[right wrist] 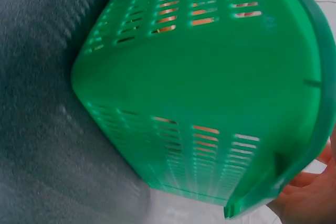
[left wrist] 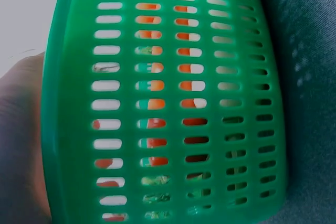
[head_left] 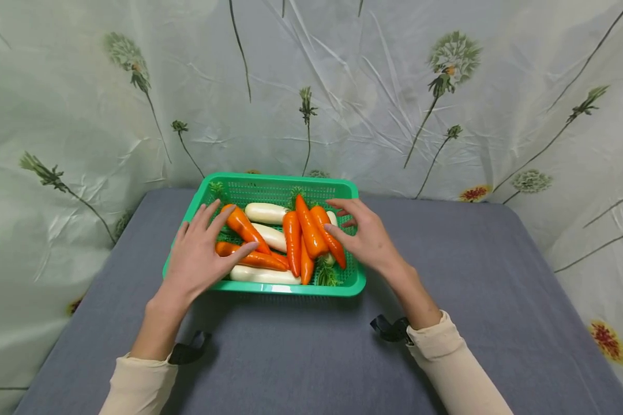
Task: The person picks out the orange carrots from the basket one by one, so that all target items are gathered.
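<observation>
A green plastic basket (head_left: pixel 291 289) holds several orange carrots (head_left: pixel 246 227) and several white radishes (head_left: pixel 266 213), some with green leafy tops (head_left: pixel 326 275). Over the basket's left side, my left hand (head_left: pixel 197 256) has its fingers spread, with the thumb above a carrot lying crosswise; whether it touches is unclear. My right hand (head_left: pixel 368 236) reaches over the right rim, fingers loosely bent and thumb beside the rightmost carrot (head_left: pixel 329 233), gripping nothing visible. Both wrist views show mostly the slotted basket wall (left wrist: pixel 126 93), with part of the right hand (right wrist: pixel 310 195) beyond the rim.
The basket stands at the far edge of a table with a grey cloth (head_left: pixel 301 357). Behind it hangs a pale curtain (head_left: pixel 353 86) printed with dandelions. A dark strap (head_left: pixel 189 349) sits at the left wrist, another strap (head_left: pixel 389 328) at the right.
</observation>
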